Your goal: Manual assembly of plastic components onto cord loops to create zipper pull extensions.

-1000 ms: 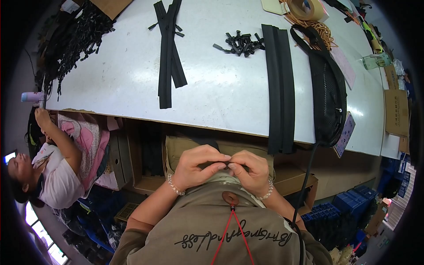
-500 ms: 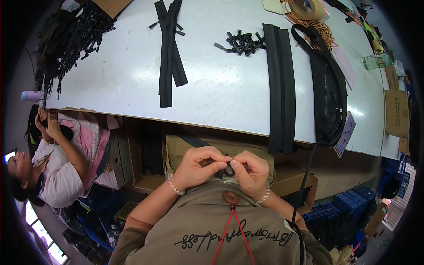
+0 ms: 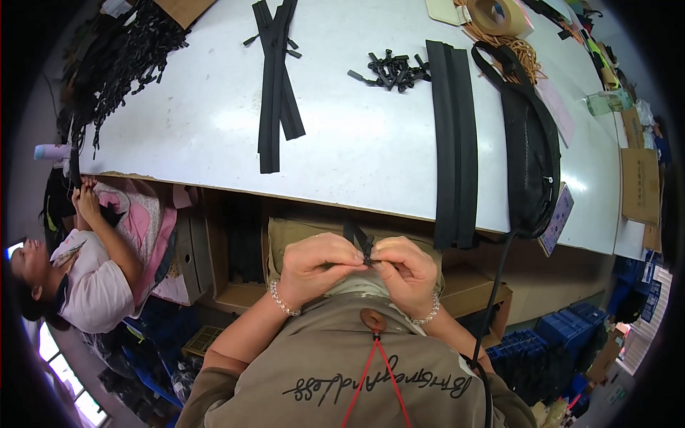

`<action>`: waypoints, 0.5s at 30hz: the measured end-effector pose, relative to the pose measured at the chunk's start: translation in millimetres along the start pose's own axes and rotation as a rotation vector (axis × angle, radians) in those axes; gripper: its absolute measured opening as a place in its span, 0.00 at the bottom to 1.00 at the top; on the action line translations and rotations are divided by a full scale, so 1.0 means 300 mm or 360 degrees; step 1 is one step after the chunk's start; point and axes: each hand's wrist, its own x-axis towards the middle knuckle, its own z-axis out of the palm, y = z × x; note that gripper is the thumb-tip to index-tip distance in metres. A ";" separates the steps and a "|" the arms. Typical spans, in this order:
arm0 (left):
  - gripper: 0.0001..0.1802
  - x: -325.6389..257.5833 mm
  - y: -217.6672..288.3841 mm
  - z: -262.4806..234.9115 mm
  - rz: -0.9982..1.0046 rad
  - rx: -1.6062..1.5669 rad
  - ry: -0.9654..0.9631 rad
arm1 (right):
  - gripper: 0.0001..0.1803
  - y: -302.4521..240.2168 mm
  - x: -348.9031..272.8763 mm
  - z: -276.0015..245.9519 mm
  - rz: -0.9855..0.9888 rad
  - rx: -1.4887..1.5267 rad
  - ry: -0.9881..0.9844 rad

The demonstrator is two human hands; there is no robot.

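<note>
My left hand (image 3: 317,264) and my right hand (image 3: 405,271) meet in front of my body, just off the table's near edge. Both pinch a black zipper tape (image 3: 354,234) between thumb and fingertips. One end of the tape rises past my left fingers. A small dark piece, perhaps the slider, shows between the fingertips; its details are too small to make out. On the table ahead, black zipper strips (image 3: 271,107) lie crossed, with small pulls sticking out. Right of them is a pile of black zipper pulls (image 3: 398,71).
Long black zipper strips (image 3: 453,143) hang over the edge of the white table (image 3: 342,143). A black mesh bag (image 3: 529,150), tape roll (image 3: 496,16) and orange cord (image 3: 524,53) lie at right. More black pulls (image 3: 135,57) heap at far left, near a seated co-worker (image 3: 96,285).
My hands have parted slightly, and the zipper tape between them now stands up past the fingertips instead of curling below. The co-worker's hands have shifted lower.
</note>
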 end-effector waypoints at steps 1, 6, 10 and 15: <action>0.10 0.003 -0.001 -0.001 0.0069 0.0036 -0.0018 | 0.07 0.000 0.000 0.000 0.0002 0.0000 0.0003; 0.10 0.004 -0.009 0.001 0.0152 0.0066 -0.0034 | 0.08 0.006 0.002 -0.005 -0.0029 -0.0005 0.0028; 0.08 -0.012 -0.026 0.012 -0.0144 0.0031 -0.0005 | 0.06 0.024 0.006 -0.004 -0.0052 -0.0122 0.0041; 0.06 -0.019 -0.111 0.052 -0.1065 -0.0690 0.0243 | 0.04 0.107 -0.010 0.011 0.0995 0.0674 0.0153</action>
